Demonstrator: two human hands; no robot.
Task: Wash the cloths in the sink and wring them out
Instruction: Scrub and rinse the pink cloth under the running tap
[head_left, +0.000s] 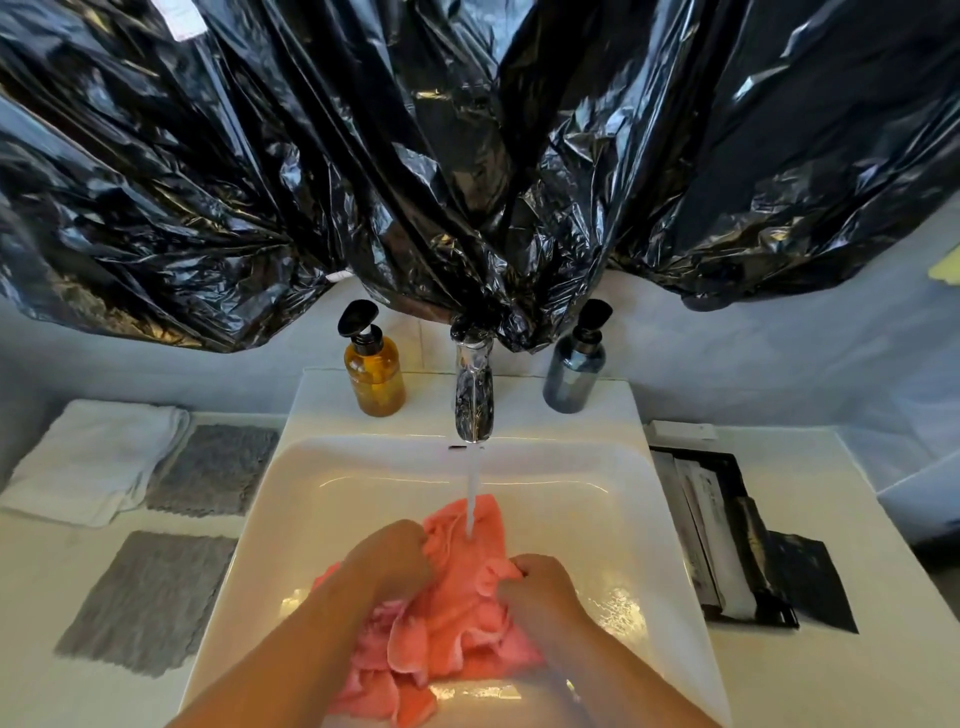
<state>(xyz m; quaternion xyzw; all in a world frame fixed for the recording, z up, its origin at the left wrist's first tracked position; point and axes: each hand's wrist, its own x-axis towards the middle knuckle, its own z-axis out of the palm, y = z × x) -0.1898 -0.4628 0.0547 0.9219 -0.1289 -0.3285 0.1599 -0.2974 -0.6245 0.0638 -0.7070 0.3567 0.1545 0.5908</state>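
Left hand (387, 564) and right hand (540, 584) both clench the pink cloth (457, 623) between them, rinsing. Next I'd twist them oppositely, wringing.

Brightly and softly lit, with cool bluish tones on the pale wall (753, 364) and warmer yellow gleams inside the glossy white ceramic sink (649, 519). Throws hard white glints off every crease of the crumpled black plastic sheeting (467, 156) and streaky reflections down the chrome tap (474, 400). Leaves only faint, diffuse shadows beneath the left hand (387, 564) and right hand (540, 584) on the salmon-pink terry cloth (457, 623). Blows out a wet glare patch on the sink floor at right. Bends straight lines strongly toward the edges, bowing the white table (36, 597) outward. Sharp in the middle; soft at the corners, smeared along the lower right forearm (608, 675).
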